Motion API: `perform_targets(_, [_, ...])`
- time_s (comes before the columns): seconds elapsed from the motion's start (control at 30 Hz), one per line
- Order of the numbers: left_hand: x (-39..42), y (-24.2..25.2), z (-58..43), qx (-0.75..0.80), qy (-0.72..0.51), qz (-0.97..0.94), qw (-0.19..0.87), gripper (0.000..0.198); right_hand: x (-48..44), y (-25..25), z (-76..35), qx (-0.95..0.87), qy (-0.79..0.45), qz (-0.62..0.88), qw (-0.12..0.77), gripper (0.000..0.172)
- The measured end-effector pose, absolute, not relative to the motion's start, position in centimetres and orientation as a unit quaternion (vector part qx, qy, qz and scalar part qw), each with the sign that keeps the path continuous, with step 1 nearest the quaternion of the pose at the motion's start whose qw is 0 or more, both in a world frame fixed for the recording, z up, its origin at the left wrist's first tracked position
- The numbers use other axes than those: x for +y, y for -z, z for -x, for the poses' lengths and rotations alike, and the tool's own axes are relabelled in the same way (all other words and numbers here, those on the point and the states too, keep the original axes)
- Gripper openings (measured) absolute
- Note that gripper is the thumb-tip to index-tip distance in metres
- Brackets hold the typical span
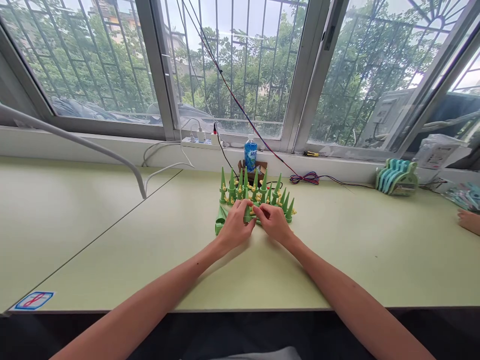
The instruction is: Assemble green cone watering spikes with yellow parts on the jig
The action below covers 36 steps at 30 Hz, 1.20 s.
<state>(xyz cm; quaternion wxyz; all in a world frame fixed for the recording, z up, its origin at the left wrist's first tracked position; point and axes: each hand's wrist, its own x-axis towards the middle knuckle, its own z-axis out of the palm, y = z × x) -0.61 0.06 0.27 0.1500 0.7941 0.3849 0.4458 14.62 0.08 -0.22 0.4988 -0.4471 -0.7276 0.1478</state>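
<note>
Several green cone-shaped pieces (222, 185) with small yellow parts stand upright in a cluster at the middle of the table. In front of them, my left hand (238, 222) has its fingers closed round a green cone piece (246, 214). My right hand (273, 220) meets it from the right, thumb and forefinger pinched beside that cone at a small yellow part; what lies between the fingertips is too small to tell. More green pieces (218, 226) lie on their sides just left of my left hand.
Behind the cones stand a blue bottle (250, 154) and a brown box. Coiled cable (305, 178) and a green and teal rack (396, 177) lie to the right. Another person's hand (468, 221) rests at the right edge. A grey tube (112, 152) arches over the left side.
</note>
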Motion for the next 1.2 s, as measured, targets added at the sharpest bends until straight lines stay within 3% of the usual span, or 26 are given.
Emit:
perform_targets(0.3, [0.04, -0.44, 0.52, 0.392, -0.453, -0.784, 0.164, 0.022, -0.24, 0.09, -14.57, -0.731, -0.156, 0.436, 0.502, 0.030])
perform_targets(0.77, [0.00, -0.44, 0.50, 0.396, -0.441, -0.792, 0.146, 0.023, -0.12, 0.13, -14.65, -0.733, -0.162, 0.444, 0.488, 0.039])
perform_targets(1.2, [0.02, -0.36, 0.49, 0.392, -0.453, -0.786, 0.152, 0.021, -0.14, 0.38, -14.65, -0.750, -0.162, 0.426, 0.479, 0.028])
